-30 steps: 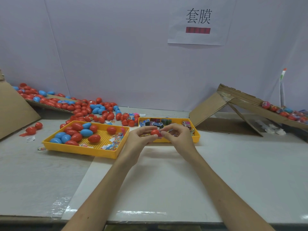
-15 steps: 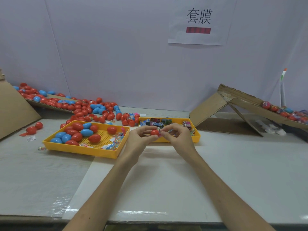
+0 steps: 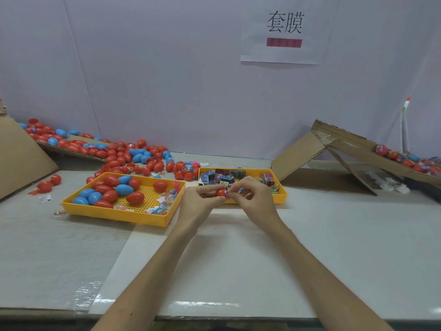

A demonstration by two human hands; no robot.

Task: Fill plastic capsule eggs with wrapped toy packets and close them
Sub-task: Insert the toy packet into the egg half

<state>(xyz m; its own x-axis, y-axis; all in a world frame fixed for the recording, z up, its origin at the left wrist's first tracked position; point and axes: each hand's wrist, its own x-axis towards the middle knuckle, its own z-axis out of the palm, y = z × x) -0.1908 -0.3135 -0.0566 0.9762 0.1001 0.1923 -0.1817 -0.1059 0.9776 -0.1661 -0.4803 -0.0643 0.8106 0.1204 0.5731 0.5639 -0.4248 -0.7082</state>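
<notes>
Left grip [image 3: 199, 199] still pinching red capsule egg [image 3: 220, 193], right grip [image 3: 256, 199] still nipping wrapped packet [image 3: 227, 195] against it, both unmoved before yellow tray [image 3: 280, 199].

A white paper sign [image 3: 310, 29] with two black characters and a red bar [image 3: 284, 42] hangs on the pale wall [image 3: 167, 80]. On the white table [image 3: 334, 247] a cardboard sheet [image 3: 21, 158] leans at far left, and a folded cardboard ramp [image 3: 307, 151] rises at right. Behind it stands a slim stick [image 3: 405, 125] with an orange tip.
</notes>
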